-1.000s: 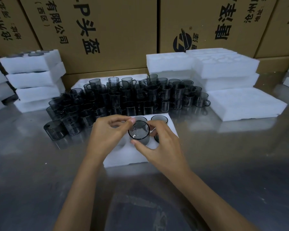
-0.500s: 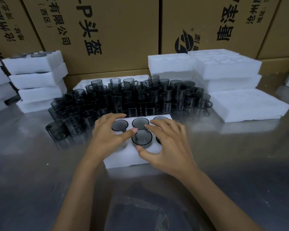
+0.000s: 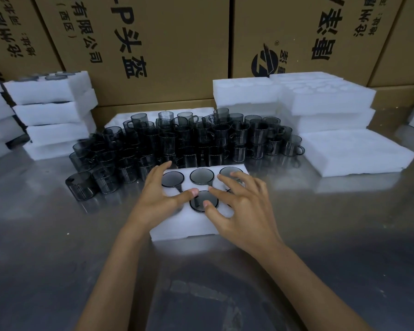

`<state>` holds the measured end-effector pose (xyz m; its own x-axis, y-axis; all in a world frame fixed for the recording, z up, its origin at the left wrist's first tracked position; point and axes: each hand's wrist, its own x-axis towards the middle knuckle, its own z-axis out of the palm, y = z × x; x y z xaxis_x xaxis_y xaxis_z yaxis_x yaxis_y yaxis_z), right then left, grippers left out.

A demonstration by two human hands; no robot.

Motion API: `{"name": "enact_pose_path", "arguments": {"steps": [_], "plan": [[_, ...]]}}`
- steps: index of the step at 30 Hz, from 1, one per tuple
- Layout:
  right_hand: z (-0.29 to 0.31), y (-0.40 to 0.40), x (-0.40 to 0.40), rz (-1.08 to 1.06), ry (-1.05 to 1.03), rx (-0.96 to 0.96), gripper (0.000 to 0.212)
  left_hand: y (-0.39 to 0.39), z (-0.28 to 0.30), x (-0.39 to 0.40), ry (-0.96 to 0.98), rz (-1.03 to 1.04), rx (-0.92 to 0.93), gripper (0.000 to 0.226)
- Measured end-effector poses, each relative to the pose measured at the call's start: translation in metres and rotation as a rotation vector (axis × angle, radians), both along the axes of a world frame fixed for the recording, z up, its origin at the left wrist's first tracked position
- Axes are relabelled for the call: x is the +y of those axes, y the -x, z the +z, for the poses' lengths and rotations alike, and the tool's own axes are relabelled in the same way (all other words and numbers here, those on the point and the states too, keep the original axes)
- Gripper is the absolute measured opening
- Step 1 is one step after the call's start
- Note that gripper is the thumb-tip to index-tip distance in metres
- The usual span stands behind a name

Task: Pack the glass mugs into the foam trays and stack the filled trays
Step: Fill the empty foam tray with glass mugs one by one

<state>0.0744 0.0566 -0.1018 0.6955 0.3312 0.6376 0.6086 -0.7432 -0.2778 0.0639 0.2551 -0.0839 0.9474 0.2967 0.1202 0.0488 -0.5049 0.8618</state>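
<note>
On the tray (image 3: 191,225), both hands were spread flat, nothing gripped: left hand (image 3: 159,199) and right hand (image 3: 239,206) fingertips pressing a mug (image 3: 203,201) into its pocket. Seating step, I'd guess; next needs another mug from the pile (image 3: 182,142).

A steel table (image 3: 58,247) carries foam trays (image 3: 354,154), loose glass mugs (image 3: 167,144) and cardboard boxes (image 3: 153,44).

A white foam tray (image 3: 191,225) lies on the steel desk (image 3: 58,235). Both hands rest spread on the tray: the left hand (image 3: 161,199) beside a seated glass mug (image 3: 203,201), the right hand (image 3: 243,206) touching its rim. Loose mugs (image 3: 189,139) crowd behind the tray.
</note>
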Motion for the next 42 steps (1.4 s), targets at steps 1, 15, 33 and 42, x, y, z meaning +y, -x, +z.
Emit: {"name": "enact_pose_path", "arguments": {"steps": [1, 15, 33, 42], "plan": [[0.001, 0.0, 0.0, -0.006, -0.01, -0.019, 0.04, 0.0, -0.001, 0.0, 0.009, 0.009, -0.033, 0.084], [0.005, 0.004, 0.002, -0.005, -0.011, 0.091, 0.026, -0.014, -0.02, -0.012, 0.566, 0.126, -0.306, 0.023], [0.004, 0.002, 0.001, 0.013, -0.238, 0.125, 0.016, -0.041, -0.035, 0.025, -0.072, 0.404, -0.161, 0.049], [0.005, 0.0, 0.001, 0.024, -0.247, 0.131, 0.016, -0.035, -0.039, 0.027, -0.068, 0.405, -0.184, 0.04]]}}
